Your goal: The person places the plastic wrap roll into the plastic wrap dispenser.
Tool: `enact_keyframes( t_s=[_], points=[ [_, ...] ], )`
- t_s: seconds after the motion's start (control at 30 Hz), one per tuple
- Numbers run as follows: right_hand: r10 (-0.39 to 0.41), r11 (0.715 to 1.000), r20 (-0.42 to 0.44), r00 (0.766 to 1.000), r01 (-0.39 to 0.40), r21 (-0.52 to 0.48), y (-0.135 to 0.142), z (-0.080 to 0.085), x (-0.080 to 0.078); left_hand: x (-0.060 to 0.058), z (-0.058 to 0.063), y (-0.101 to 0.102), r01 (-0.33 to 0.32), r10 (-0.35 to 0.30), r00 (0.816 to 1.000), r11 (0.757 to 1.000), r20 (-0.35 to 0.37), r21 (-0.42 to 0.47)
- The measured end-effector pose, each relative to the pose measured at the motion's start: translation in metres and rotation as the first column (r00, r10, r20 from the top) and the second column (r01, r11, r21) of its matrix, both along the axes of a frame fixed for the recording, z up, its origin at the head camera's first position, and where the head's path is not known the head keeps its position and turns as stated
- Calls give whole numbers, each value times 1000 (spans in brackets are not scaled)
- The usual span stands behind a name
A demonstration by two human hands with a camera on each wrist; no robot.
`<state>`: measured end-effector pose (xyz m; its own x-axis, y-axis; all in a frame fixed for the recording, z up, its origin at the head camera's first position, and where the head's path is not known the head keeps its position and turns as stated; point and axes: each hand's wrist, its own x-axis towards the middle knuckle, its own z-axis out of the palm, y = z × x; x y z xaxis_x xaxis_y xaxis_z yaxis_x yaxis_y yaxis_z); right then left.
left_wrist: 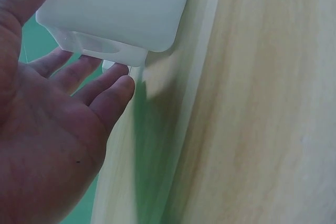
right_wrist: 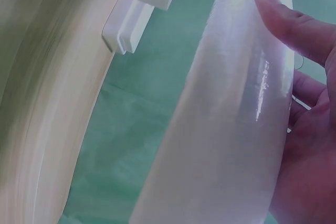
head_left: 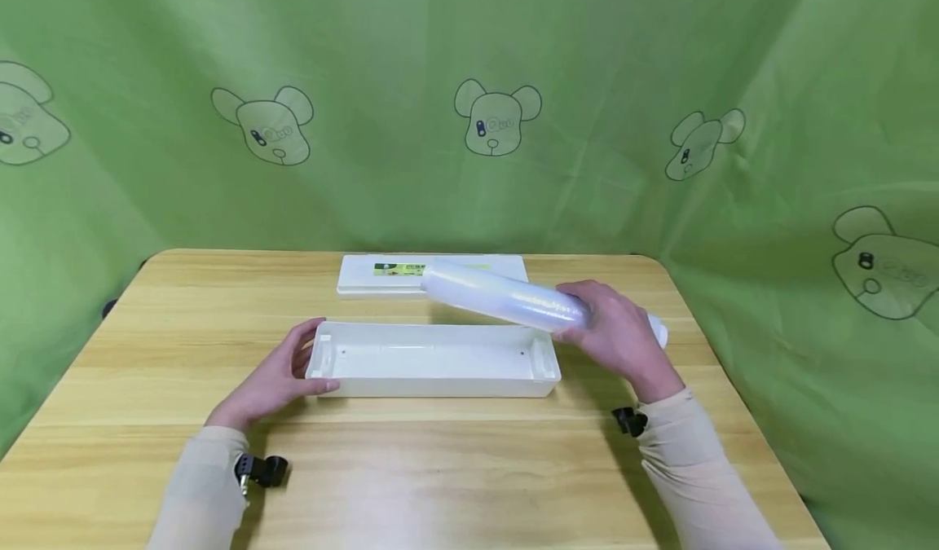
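Note:
A long white plastic box (head_left: 440, 388), open at the top, lies on the wooden table. My left hand (head_left: 273, 380) holds its left end, the thumb on the front wall and the fingers around the back corner. In the left wrist view the fingers (left_wrist: 113, 93) touch the end of the box. My right hand (head_left: 618, 330) grips a shiny roll of cling film (head_left: 506, 297) near its right end. The roll tilts, left end farther back, above the back right of the box. In the right wrist view the thumb (right_wrist: 294, 24) lies across the film.
Behind the box a white lid (head_left: 358, 271) with a green and yellow label lies at the table's back edge, partly covered by the roll. A green curtain (head_left: 389, 183) with bear-head drawings hangs behind and beside the wooden table (head_left: 411, 477).

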<state>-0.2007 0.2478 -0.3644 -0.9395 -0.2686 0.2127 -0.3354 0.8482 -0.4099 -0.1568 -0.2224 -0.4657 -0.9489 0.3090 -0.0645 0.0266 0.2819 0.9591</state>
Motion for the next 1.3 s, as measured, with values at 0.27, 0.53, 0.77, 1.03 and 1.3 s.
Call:
enact_keyframes(
  t_s=[0.27,0.53,0.77,1.03,1.3],
  points=[
    [30,999,-6,1000,-30,15,-8,1,4,-1,0,1,1,-1,1000,1000,8,11],
    [81,997,20,996,-81,-4,-20,-3,5,0,0,2,-2,2,1000,999,13,36],
    [130,991,-7,992,-130,-22,-32,-3,7,1,-2,2,6,-6,1000,999,8,34],
    [167,986,-4,986,-167,12,-47,-4,8,2,-2,2,6,-6,1000,999,11,32],
    [181,983,-27,983,-179,38,-56,-7,7,2,-2,2,3,-3,1000,999,16,39]
  ],
)
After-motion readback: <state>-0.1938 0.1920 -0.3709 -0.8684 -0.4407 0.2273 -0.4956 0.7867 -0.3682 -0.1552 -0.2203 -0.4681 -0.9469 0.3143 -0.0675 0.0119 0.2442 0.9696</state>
